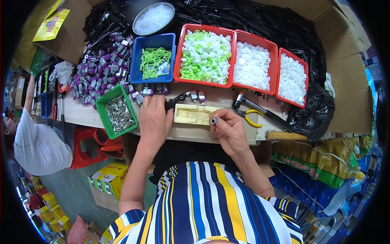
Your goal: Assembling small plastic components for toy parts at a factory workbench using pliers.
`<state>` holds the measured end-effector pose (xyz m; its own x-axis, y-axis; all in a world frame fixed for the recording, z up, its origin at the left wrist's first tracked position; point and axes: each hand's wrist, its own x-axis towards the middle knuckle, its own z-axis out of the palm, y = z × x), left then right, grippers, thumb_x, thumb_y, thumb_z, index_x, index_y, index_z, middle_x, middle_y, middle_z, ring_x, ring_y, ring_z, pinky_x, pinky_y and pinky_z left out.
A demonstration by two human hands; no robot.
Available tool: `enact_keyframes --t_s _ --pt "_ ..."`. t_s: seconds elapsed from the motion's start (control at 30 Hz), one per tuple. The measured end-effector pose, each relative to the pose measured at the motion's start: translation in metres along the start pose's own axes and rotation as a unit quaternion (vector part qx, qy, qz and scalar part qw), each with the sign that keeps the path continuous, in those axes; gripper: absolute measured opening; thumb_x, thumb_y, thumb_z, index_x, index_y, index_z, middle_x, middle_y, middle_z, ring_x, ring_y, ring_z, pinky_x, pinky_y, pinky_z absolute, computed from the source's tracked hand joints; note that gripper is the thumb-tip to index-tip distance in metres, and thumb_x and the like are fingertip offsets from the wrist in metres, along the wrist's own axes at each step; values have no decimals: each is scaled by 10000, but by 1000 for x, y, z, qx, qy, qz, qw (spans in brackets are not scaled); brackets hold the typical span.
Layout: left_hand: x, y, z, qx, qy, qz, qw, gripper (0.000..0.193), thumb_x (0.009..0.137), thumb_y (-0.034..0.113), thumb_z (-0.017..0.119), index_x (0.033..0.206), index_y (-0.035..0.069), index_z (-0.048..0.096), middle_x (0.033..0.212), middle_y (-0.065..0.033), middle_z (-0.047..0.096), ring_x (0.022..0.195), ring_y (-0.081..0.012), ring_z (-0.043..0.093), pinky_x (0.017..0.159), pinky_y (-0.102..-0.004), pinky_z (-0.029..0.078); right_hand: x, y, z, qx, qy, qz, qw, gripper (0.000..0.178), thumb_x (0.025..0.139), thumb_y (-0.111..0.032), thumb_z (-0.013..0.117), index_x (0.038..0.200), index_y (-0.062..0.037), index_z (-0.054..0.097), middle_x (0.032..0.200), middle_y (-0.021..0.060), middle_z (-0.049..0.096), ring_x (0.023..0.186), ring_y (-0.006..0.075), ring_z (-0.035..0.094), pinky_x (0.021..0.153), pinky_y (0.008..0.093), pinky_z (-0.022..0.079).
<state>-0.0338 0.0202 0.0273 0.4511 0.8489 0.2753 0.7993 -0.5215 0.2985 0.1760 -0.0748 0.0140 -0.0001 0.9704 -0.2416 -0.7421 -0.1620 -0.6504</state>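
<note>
Right hand (pixel 230 132): thumb and fingers clamped on small grey cylindrical part (pixel 214 120) (round end visible). Part location: at right end of cream fixture (pixel 191 118), over table (pixel 183 133). Left hand (pixel 154 118): back upward, fingertips near grey-purple motors (pixel 99 67); finger closure cannot be told. Black piece (pixel 175 101): just beside left hand. Yellow-handled pliers (pixel 254 111): right of right hand. Green bin (pixel 105 122), metal fasteners inside: left of left hand.

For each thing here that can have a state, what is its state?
Right hand: closed on small grey part
Left hand: fingers bent, grip unclear
Green bin: filled
Blue bin: partly filled
Three red bins: filled
Round bowl: filled
Cream tray: uncovered
Pliers: lying, handles apart
Hammer: lying down
</note>
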Motion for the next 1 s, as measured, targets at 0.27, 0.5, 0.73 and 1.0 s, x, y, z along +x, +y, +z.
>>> enact_keyframes --t_s 0.27,0.5,0.73,1.0 --pt "3 21 -16 -449 -104 -190 867 276 876 132 706 1055 29 523 809 -19 566 569 -100 532 528 -234 409 6 0 0 5 -15 -17 1000 109 953 -100 655 1027 -20 642 942 36 643 805 86 591 720 209 482" --pt "-10 31 -8 -733 -199 -299 577 425 1063 315 453 1343 -1 499 886 -72 588 641 -135 576 538 -227 443 4 0 0 24 -27 -22 999 150 946 -91 669 1073 -15 648 923 15 648 823 66 587 737 204 468" --pt "-10 39 -14 -801 -203 -279 489 306 991 161 597 1212 23 437 975 -149 651 765 -220 697 629 -280 583 3 0 -2 23 -11 -20 999 106 955 -87 647 1028 -11 637 954 38 643 804 76 581 724 212 472" --pt "-27 58 -9 -782 -175 -252 543 293 989 119 600 1213 67 418 939 -130 632 667 -196 663 572 -258 530 3 3 6 -33 2 -108 994 142 939 -56 671 1063 10 651 949 16 660 850 60 593 770 210 484"
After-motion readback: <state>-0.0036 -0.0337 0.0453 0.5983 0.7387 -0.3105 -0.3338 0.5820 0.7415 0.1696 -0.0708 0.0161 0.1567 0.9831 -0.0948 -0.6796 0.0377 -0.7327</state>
